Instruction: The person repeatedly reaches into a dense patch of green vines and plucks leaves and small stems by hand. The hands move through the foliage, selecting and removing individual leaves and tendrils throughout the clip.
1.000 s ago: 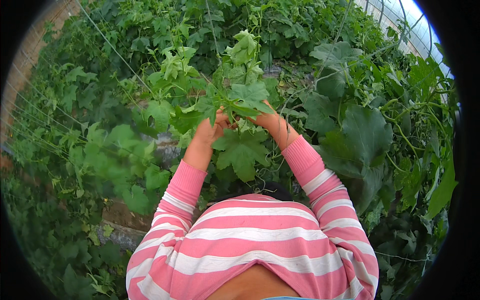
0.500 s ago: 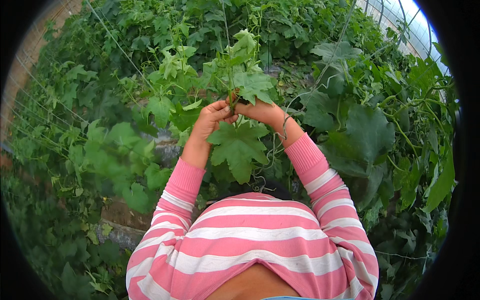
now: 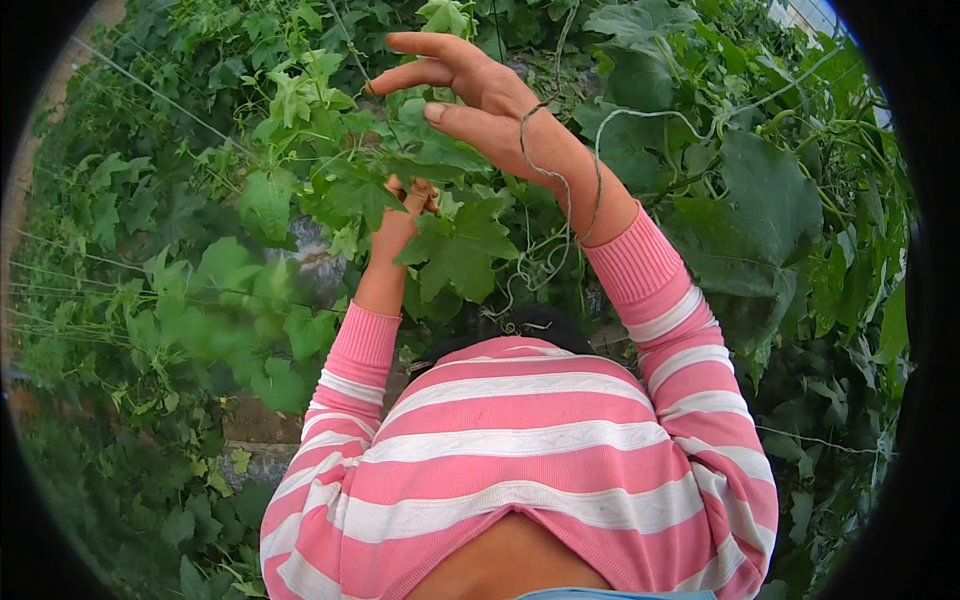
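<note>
My left hand (image 3: 405, 205) is curled on a vine stem among the lobed leaves at centre, its fingertips partly hidden by foliage. A broad green leaf (image 3: 455, 250) hangs just right of it. Above and to the right, my right hand (image 3: 480, 105) is open, fingers apart and bent a little, stretched over the young vine shoots (image 3: 300, 110). A thin twine (image 3: 590, 180) crosses my right hand and wrist and dangles in loops down past the broad leaf.
Dense climbing plants (image 3: 160, 170) surround me, with large dark leaves (image 3: 745, 210) close on the right. Support lines (image 3: 180, 105) run diagonally through the foliage at left. Pale sheeting (image 3: 300, 270) shows between leaves. A curved pale greenhouse edge (image 3: 805, 20) is at top right.
My right hand has left the stem, rising upward with its fingers spreading and the twine over it. My left hand stays among the leaves, slightly lower in relation to it.
</note>
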`<state>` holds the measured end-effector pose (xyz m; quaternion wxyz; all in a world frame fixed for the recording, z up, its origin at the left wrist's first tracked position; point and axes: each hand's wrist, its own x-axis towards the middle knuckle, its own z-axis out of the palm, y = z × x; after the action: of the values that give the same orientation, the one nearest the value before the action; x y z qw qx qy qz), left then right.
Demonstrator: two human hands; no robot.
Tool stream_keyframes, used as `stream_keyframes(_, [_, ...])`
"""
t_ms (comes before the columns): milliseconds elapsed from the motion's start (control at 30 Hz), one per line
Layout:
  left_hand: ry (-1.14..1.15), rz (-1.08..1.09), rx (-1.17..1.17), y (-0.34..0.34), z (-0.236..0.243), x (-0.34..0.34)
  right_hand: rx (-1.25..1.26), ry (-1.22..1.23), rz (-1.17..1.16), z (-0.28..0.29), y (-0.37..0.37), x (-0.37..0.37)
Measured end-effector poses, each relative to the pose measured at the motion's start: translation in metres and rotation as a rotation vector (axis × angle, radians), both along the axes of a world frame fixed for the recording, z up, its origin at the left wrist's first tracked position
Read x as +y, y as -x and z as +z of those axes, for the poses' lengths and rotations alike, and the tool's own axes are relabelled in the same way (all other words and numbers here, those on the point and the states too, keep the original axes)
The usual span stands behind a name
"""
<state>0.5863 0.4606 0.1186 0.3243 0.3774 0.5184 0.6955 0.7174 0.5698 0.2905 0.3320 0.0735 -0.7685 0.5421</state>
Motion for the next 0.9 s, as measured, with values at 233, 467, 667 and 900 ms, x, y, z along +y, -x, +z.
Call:
stream_keyframes(233, [0.208, -0.171, -0.088, 0.008, 0.045, 0.0, 0.169, -0.139, -0.17, -0.006, 0.001, 0.009])
stream_keyframes(467, [0.091, -0.121, 0.011, 0.009, 0.034, -0.011, -0.922, 0.782, -0.741, -0.231, -0.1, 0.093])
stream_keyframes(667, [0.048, 0.169, 0.044, 0.013, 0.014, -0.058, -1.119, 1.192, -1.025, -0.465, -0.17, 0.082])
stream_keyframes(900, [0.361, -0.191, 0.611, -0.046, -0.072, -0.094, -0.529, 1.51, -0.84, -0.498, -0.144, 0.096])
